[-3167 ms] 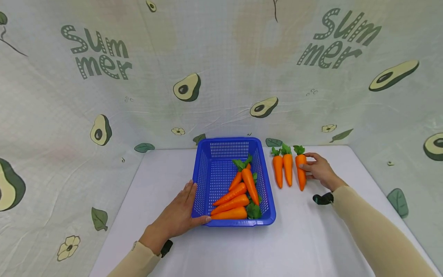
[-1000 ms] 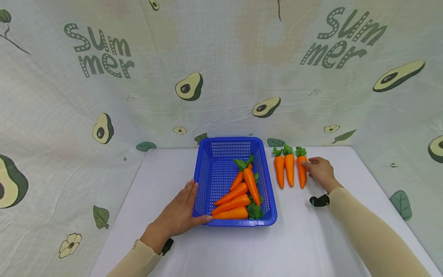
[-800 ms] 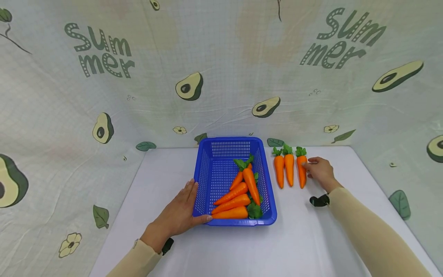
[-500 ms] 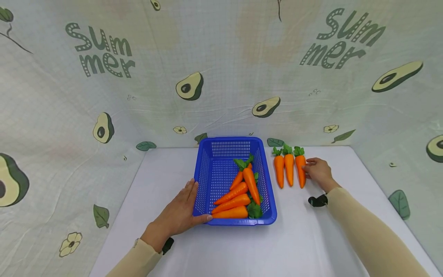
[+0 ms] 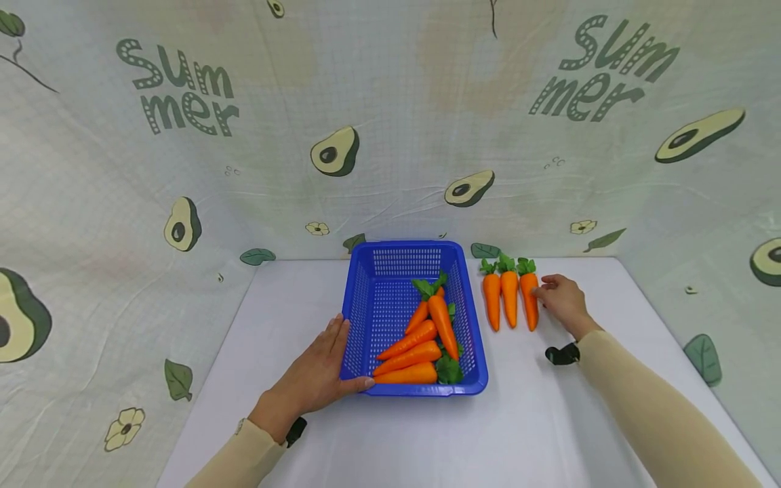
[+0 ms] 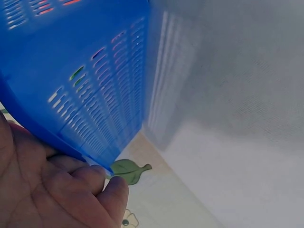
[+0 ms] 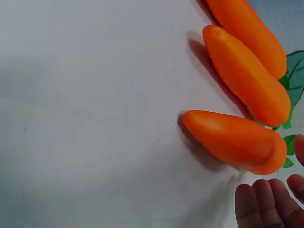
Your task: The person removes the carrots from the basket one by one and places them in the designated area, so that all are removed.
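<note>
- Head: the left hand (image 5: pixel 314 369), unclenched, rests its outstretched fingers (image 5: pixel 332 335) on the left rim of the blue basket (image 5: pixel 417 390), which holds several carrots (image 5: pixel 407 359). Three loose carrots (image 5: pixel 509 299) lie right of the basket; the right hand (image 5: pixel 563 298) is beside the farthest.
- Left wrist: the left hand lies against the basket's rim.
- Right wrist: the right hand, relaxed, grasps nothing beside that farthest carrot.
</note>
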{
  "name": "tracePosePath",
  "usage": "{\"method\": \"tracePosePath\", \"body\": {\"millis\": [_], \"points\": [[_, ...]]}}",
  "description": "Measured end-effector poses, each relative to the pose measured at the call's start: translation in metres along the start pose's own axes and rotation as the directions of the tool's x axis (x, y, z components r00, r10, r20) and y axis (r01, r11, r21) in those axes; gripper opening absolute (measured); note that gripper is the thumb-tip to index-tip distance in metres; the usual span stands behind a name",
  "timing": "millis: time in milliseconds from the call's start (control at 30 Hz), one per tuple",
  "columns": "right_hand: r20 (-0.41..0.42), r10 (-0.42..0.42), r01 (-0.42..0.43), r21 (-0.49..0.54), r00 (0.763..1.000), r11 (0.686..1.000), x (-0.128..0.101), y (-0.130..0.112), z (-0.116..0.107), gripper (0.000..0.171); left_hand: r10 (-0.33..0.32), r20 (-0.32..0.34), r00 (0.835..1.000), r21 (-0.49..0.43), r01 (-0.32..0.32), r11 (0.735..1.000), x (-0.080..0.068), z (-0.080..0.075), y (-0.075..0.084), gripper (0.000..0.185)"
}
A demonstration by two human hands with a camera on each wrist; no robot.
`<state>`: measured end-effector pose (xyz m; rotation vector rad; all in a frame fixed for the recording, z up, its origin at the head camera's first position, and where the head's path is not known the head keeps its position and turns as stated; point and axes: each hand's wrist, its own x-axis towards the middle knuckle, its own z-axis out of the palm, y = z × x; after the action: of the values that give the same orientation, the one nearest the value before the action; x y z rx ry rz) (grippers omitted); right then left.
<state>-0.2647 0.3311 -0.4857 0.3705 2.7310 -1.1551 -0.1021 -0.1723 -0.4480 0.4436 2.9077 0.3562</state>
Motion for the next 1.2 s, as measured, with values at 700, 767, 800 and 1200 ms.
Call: {"method": "tracePosePath", "body": {"millis": [700, 767, 800, 1200], "points": [[-0.014, -0.384, 0.383, -0.023, 0.923, 0.923, -0.063, -0.147, 0.016, 0.054, 0.026, -0.003, 1.000, 0.001, -0.026, 1.000, -0.001, -0.001, -0.001, 0.126], [0.009, -0.404, 0.404, -0.020, 0.915, 0.914, -0.068, -0.163, 0.026, 0.054, 0.021, -0.001, 1.000, -0.001, -0.021, 1.000, -0.001, -0.002, -0.001, 0.126], [0.027, -0.411, 0.412, -0.018, 0.911, 0.911, -0.070, -0.171, 0.032, 0.054, 0.019, 0.001, 1.000, -0.001, -0.019, 1.000, -0.001, -0.002, -0.001, 0.127], [0.148, -0.394, 0.394, 0.026, 0.907, 0.919, -0.073, -0.221, 0.110, 0.059, 0.000, -0.004, 1.000, -0.021, -0.001, 1.000, -0.002, 0.000, -0.001, 0.126]]}}
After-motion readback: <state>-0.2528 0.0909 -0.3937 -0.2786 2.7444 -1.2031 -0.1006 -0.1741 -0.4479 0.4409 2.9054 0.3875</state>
